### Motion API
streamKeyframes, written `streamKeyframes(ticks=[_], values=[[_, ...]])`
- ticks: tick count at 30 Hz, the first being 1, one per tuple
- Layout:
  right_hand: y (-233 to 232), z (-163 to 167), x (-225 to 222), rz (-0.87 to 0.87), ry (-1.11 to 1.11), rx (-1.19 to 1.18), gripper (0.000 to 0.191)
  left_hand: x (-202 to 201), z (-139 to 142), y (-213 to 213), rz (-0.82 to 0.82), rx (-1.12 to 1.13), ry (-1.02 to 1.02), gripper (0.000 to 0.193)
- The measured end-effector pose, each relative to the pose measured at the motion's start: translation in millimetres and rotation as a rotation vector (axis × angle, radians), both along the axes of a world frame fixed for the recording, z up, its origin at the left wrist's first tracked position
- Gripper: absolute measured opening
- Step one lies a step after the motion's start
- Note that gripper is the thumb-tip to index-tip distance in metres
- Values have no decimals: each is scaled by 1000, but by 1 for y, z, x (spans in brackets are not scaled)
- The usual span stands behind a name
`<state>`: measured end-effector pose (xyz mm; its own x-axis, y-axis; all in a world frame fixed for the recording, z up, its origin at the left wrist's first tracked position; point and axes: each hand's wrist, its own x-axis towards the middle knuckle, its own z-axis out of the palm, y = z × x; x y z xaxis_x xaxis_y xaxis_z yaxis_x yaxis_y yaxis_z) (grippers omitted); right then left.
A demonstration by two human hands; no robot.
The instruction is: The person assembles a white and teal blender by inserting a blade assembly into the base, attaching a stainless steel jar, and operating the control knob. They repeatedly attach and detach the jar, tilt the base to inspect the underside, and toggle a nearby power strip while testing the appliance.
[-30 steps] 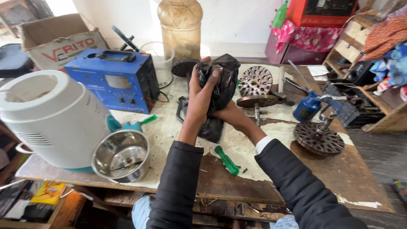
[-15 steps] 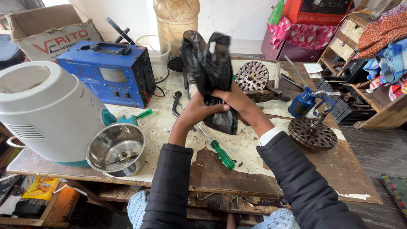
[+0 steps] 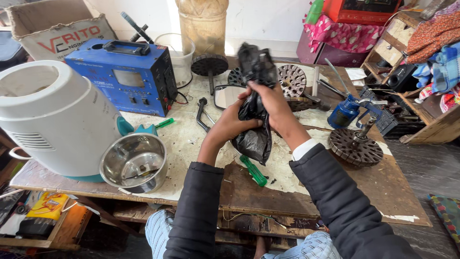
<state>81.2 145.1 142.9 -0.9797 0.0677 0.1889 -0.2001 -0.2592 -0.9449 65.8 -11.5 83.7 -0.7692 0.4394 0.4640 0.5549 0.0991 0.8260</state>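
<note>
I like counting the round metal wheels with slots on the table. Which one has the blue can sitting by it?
The dark slotted disc near the table's right edge, lying flat. The blue oil can stands right behind it. The other discs lie farther back, beyond the hands and black bag.

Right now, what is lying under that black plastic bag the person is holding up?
Under the black plastic bag a green screwdriver lies on the worn table. Both hands grip the bag; its contents are hidden.

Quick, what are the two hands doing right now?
Left hand: closed around the middle of the black plastic bag.
Right hand: closed on the same bag, higher up near its twisted top.
</note>
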Motion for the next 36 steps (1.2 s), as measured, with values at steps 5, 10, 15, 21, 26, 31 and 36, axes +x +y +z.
streamKeyframes(ticks=[5, 10, 15, 21, 26, 31, 36], values=[[33, -3, -20, -8, 108, -365, 19, 27, 14, -2, -93, 320, -747, 88], [55, 3, -16, -240, 285, -321, 22, 43, 11, 41, -459, 608, -921, 63], [89, -6, 40, -756, 720, 905, 21, 43, -11, 106, -564, 953, -999, 44], [124, -2, 136, -289, 568, 969, 48, 73, -25, 161, -573, 1135, -1066, 47], [143, 6, 211, -26, 132, 680, 75, 122, -27, 196, -635, 1166, -969, 51], [181, -1, 259, -302, 212, 823, 62, 170, -7, 226, -740, 1075, -857, 62], [218, -6, 313, -512, 148, 687, 54, 223, 9, 252, -859, 882, -889, 60]])
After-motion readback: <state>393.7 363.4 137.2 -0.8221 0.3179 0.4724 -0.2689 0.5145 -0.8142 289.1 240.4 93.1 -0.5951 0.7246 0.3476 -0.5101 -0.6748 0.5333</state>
